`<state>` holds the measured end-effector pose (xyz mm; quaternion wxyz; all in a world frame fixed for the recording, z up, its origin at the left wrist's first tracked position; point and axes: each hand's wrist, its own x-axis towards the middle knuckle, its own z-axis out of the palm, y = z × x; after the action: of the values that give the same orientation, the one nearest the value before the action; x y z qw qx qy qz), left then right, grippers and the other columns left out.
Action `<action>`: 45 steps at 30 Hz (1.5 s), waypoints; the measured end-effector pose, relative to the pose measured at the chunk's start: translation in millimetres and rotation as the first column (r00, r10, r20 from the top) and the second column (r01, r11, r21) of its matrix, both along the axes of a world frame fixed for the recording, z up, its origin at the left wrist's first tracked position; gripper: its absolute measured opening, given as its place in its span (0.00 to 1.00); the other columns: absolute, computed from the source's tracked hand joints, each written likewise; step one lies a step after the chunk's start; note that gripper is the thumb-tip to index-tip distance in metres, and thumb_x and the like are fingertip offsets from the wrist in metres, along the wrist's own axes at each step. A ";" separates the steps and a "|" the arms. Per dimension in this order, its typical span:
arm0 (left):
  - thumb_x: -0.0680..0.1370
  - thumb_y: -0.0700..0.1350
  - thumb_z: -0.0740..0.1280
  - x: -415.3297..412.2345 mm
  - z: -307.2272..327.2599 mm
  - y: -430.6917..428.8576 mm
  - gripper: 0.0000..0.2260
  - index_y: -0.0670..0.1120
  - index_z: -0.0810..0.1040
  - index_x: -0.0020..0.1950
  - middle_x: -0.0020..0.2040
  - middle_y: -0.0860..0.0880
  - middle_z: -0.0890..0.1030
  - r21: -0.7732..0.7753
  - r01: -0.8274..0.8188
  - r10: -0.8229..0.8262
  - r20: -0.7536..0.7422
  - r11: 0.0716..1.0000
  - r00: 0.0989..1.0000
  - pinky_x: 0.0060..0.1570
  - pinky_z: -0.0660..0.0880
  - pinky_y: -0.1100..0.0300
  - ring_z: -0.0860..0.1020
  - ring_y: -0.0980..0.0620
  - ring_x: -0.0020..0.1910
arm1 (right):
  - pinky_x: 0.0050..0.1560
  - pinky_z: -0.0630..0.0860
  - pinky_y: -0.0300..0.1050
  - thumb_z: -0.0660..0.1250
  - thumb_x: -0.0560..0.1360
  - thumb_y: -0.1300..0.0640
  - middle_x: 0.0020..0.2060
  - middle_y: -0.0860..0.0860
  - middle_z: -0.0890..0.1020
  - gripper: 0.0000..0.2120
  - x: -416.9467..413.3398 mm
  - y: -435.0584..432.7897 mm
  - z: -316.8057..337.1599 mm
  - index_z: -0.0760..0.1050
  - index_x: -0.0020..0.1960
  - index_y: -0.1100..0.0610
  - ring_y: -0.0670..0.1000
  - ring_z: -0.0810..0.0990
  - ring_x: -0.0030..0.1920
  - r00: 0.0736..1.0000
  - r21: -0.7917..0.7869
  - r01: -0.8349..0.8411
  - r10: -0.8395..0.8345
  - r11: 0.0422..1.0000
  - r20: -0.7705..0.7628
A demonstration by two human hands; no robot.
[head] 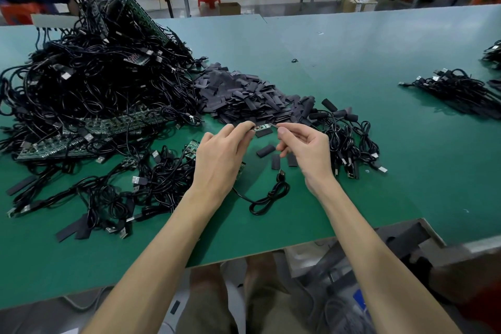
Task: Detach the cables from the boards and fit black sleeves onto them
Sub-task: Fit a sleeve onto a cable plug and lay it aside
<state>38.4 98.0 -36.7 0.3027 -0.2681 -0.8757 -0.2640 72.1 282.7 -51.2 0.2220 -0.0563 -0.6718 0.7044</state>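
Observation:
My left hand (222,154) pinches a small green board piece (261,127) at its fingertips, just above the table. My right hand (303,146) pinches the other end of the same small piece, with the thumb and forefinger close together. A coiled black cable (267,196) lies on the mat below and between my hands, and its end runs up under my left hand. A heap of black sleeves (244,95) lies just beyond my fingers. Loose sleeves (265,150) lie beneath my hands.
A big tangle of black cables and green boards (89,89) fills the left of the green table (352,62). Cables with sleeves (349,138) lie to the right of my hands. A bundle of cables (455,89) lies at the far right. The table's near edge runs close below my forearms.

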 end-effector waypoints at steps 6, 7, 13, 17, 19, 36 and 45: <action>0.86 0.50 0.63 -0.9 0.3 -0.8 0.10 0.48 0.82 0.59 0.41 0.50 0.81 0.005 -0.073 0.073 0.006 0.997 0.997 0.42 0.72 0.50 0.74 0.47 0.33 | 0.35 0.79 0.40 0.73 0.78 0.63 0.35 0.54 0.85 0.04 0.9 -1.5 1.6 0.86 0.52 0.60 0.50 0.81 0.33 0.999 -0.049 -0.054 0.054 0.997 0.002; 0.86 0.50 0.63 -0.9 0.6 -0.9 0.10 0.49 0.82 0.58 0.42 0.50 0.81 0.007 -0.079 0.079 0.017 0.997 0.997 0.42 0.72 0.50 0.74 0.46 0.34 | 0.34 0.78 0.40 0.73 0.78 0.63 0.35 0.54 0.85 0.04 1.0 -2.2 2.4 0.86 0.51 0.59 0.50 0.81 0.33 0.998 -0.062 -0.058 0.058 0.996 0.004; 0.86 0.50 0.63 0.2 2.1 -1.1 0.10 0.48 0.82 0.57 0.42 0.49 0.81 -0.006 -0.072 0.072 0.048 0.997 0.996 0.44 0.72 0.49 0.75 0.45 0.34 | 0.33 0.78 0.39 0.73 0.78 0.63 0.35 0.53 0.85 0.03 1.7 -1.4 3.1 0.86 0.50 0.59 0.49 0.81 0.33 0.998 -0.093 -0.067 0.068 0.993 0.008; 0.86 0.50 0.62 -0.2 2.2 -1.5 0.11 0.48 0.82 0.57 0.42 0.49 0.80 -0.020 -0.069 0.070 0.060 0.997 0.996 0.45 0.72 0.48 0.75 0.43 0.35 | 0.33 0.78 0.37 0.73 0.78 0.64 0.34 0.54 0.85 0.04 1.9 -1.0 2.5 0.87 0.49 0.57 0.49 0.81 0.32 0.998 -0.107 -0.060 0.060 0.992 -0.005; 0.86 0.50 0.62 -0.6 1.8 -1.5 0.11 0.48 0.82 0.58 0.42 0.49 0.80 -0.029 -0.057 0.059 0.065 0.998 0.996 0.45 0.72 0.48 0.74 0.43 0.35 | 0.33 0.77 0.38 0.73 0.77 0.64 0.34 0.54 0.85 0.04 1.8 -0.4 2.4 0.86 0.50 0.58 0.49 0.81 0.32 0.998 -0.116 -0.068 0.067 0.991 -0.009; 0.86 0.52 0.62 -2.0 -0.6 -1.4 0.10 0.51 0.82 0.59 0.43 0.51 0.80 -0.054 -0.020 0.024 0.080 0.998 0.997 0.45 0.72 0.51 0.74 0.45 0.35 | 0.32 0.75 0.38 0.72 0.79 0.60 0.34 0.50 0.83 0.01 0.7 -0.5 2.7 0.83 0.50 0.58 0.46 0.78 0.31 0.999 -0.075 -0.003 0.006 0.997 0.041; 0.86 0.52 0.62 -3.0 -2.5 -1.9 0.11 0.50 0.82 0.59 0.44 0.51 0.81 -0.054 0.001 0.004 0.094 0.999 0.996 0.45 0.70 0.53 0.75 0.45 0.36 | 0.38 0.79 0.39 0.70 0.78 0.67 0.34 0.47 0.83 0.09 1.6 -1.7 3.5 0.84 0.56 0.60 0.45 0.79 0.34 0.995 0.042 -0.080 0.078 0.996 0.064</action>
<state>35.4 96.0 -39.2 0.2539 -0.2626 -0.8960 -0.2525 73.7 281.0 -47.7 0.1741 -0.0466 -0.6957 0.6953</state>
